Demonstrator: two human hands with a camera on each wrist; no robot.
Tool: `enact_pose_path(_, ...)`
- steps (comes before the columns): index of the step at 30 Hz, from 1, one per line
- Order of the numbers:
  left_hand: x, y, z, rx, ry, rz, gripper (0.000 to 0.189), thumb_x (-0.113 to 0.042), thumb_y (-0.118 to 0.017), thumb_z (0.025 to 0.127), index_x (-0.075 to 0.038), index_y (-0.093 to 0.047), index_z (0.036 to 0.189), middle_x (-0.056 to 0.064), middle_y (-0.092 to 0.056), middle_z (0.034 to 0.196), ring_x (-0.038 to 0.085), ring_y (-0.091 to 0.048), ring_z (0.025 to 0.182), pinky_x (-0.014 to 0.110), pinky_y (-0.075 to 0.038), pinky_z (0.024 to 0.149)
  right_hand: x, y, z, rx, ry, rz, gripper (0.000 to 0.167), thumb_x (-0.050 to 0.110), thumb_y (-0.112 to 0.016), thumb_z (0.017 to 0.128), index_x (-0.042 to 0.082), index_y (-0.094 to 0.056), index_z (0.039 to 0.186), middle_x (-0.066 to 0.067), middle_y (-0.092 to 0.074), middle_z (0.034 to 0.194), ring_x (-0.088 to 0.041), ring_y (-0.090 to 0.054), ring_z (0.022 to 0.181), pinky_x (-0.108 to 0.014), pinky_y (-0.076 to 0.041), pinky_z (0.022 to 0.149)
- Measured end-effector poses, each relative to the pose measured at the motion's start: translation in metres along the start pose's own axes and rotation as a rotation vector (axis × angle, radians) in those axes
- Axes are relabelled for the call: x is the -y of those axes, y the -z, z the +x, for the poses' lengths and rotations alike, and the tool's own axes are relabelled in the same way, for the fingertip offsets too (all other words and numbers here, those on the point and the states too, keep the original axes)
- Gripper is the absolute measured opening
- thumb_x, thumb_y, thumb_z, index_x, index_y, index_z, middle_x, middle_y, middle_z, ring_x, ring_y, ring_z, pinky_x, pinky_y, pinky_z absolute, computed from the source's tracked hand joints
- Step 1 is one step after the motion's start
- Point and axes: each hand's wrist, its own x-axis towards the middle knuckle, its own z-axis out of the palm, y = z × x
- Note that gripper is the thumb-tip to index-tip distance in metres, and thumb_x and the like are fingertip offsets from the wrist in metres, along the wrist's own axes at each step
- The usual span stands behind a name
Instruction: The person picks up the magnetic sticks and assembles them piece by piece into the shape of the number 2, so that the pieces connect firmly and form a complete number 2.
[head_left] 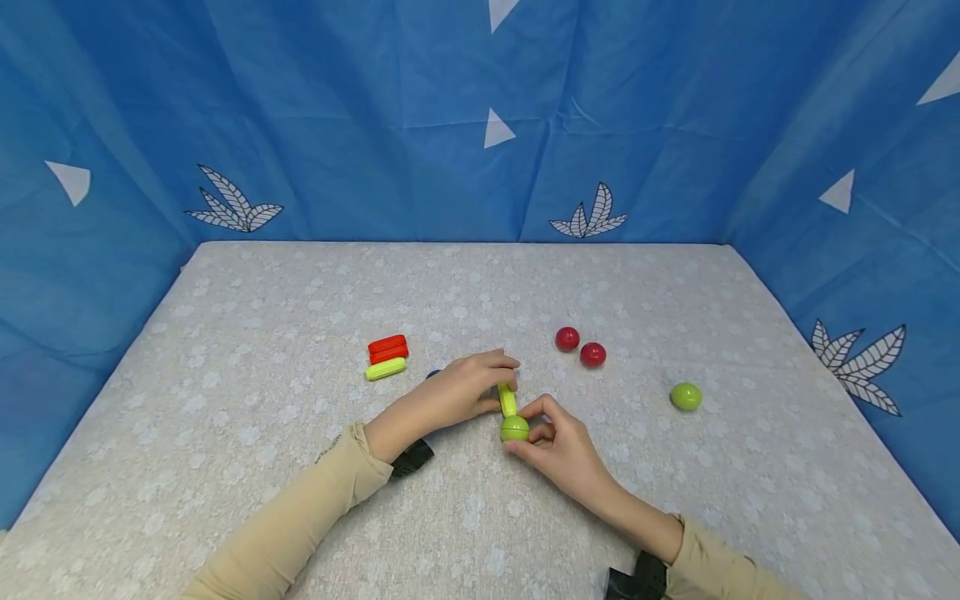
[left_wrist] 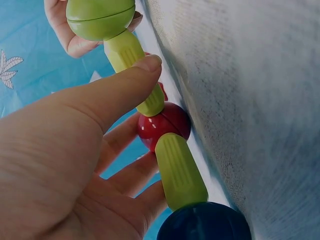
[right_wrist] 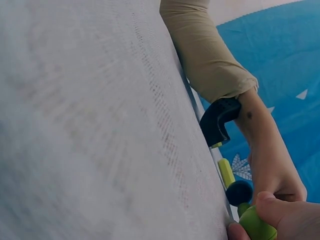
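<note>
My right hand (head_left: 566,446) pinches a glossy green ball (head_left: 514,428) between thumb and fingers. A yellow-green ridged rod (head_left: 507,402) runs from that ball to my left hand (head_left: 468,385), which grips the rod under its thumb. In the left wrist view the rod's other end meets a red ball (left_wrist: 165,125). From there a second yellow-green rod (left_wrist: 181,170) leads to a dark blue ball (left_wrist: 205,222), making one chain. My left hand hides most of this chain in the head view.
Two red rods (head_left: 387,349) and a loose yellow-green rod (head_left: 386,368) lie left of my hands. Beyond my right hand are two red balls (head_left: 580,347), with a green ball (head_left: 686,396) farther right. Blue cloth (head_left: 450,167) hangs behind the patterned tabletop (head_left: 300,292).
</note>
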Motion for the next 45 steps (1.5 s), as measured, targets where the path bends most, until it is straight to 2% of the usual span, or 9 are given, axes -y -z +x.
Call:
enact_pose_path(4,0.000,0.000,0.000,0.006,0.003,0.001,0.020,-0.015,-0.075,0.081,-0.012,-0.065,0.098,0.011,-0.054,0.126,0.033,-0.042,0.124,0.040,-0.037,0.099,0.006,-0.001,0.001,-0.002,-0.040,-0.001,0.034,0.005,-0.078,0.076,0.004,-0.053,0.100,-0.001,-0.061,0.069,-0.008,-0.056,0.056,-0.021,-0.045,0.050)
enact_pose_path(11,0.001,0.000,-0.001,0.011,0.011,0.002,0.020,-0.015,-0.075,0.081,-0.012,-0.065,0.098,0.010,-0.054,0.128,0.033,-0.041,0.125,0.040,-0.037,0.099,0.033,0.004,0.000,0.024,-0.040,0.044,0.031,-0.004,-0.073,0.078,-0.003,-0.051,0.099,-0.009,-0.060,0.074,-0.007,-0.054,0.056,-0.021,-0.044,0.050)
enact_pose_path(18,0.001,-0.001,-0.002,0.010,0.005,-0.011,0.019,-0.015,-0.074,0.081,-0.012,-0.065,0.098,0.010,-0.054,0.128,0.033,-0.041,0.125,0.040,-0.037,0.099,0.005,0.000,0.000,0.049,-0.048,0.051,0.035,0.003,-0.074,0.079,0.002,-0.050,0.104,-0.006,-0.062,0.080,-0.010,-0.059,0.062,-0.022,-0.048,0.053)
enact_pose_path(23,0.002,-0.002,-0.002,0.015,-0.002,-0.025,0.019,-0.014,-0.074,0.081,-0.013,-0.065,0.098,0.010,-0.053,0.129,0.033,-0.040,0.126,0.041,-0.036,0.100,0.004,0.000,0.000,0.055,-0.045,0.058,0.039,0.002,-0.075,0.078,0.002,-0.050,0.108,-0.010,-0.058,0.096,-0.015,-0.061,0.068,-0.024,-0.051,0.057)
enact_pose_path(30,0.002,-0.001,-0.003,0.031,-0.022,-0.036,0.019,-0.007,-0.073,0.081,-0.013,-0.065,0.097,0.009,-0.052,0.131,0.031,-0.038,0.128,0.038,-0.034,0.101,0.035,0.006,0.002,0.118,0.048,0.014,0.044,-0.006,-0.071,0.079,-0.007,-0.053,0.119,-0.019,-0.060,0.100,-0.019,-0.061,0.068,-0.027,-0.053,0.059)
enact_pose_path(33,0.002,0.000,-0.003,0.045,-0.016,-0.041,0.021,-0.003,-0.073,0.081,-0.013,-0.066,0.099,0.009,-0.051,0.132,0.030,-0.036,0.129,0.037,-0.033,0.102,0.036,0.008,0.003,0.142,0.063,0.005,0.040,-0.007,-0.070,0.079,-0.008,-0.058,0.117,-0.016,-0.062,0.097,-0.018,-0.059,0.069,-0.027,-0.052,0.059)
enact_pose_path(36,0.002,0.001,-0.003,0.054,-0.014,-0.038,0.022,-0.003,-0.073,0.081,-0.013,-0.066,0.099,0.008,-0.050,0.133,0.029,-0.035,0.130,0.037,-0.033,0.102,0.026,0.008,0.004,0.152,0.081,0.017,0.036,-0.006,-0.070,0.080,-0.008,-0.060,0.114,-0.014,-0.063,0.093,-0.016,-0.058,0.068,-0.027,-0.052,0.058)
enact_pose_path(41,0.002,0.001,-0.003,0.056,-0.018,-0.038,0.022,-0.003,-0.073,0.081,-0.014,-0.065,0.098,0.008,-0.050,0.133,0.029,-0.035,0.130,0.037,-0.034,0.101,0.002,0.006,0.005,0.164,0.059,0.052,0.035,0.001,-0.071,0.081,-0.002,-0.062,0.115,-0.009,-0.063,0.093,-0.014,-0.059,0.071,-0.026,-0.052,0.059)
enact_pose_path(45,0.003,0.001,-0.003,0.058,-0.020,-0.044,0.021,-0.003,-0.072,0.081,-0.013,-0.065,0.098,0.008,-0.050,0.134,0.030,-0.035,0.130,0.037,-0.034,0.101,-0.002,0.006,0.005,0.173,0.048,0.080,0.035,0.008,-0.071,0.083,0.001,-0.063,0.117,-0.007,-0.063,0.091,-0.014,-0.059,0.071,-0.026,-0.052,0.060)
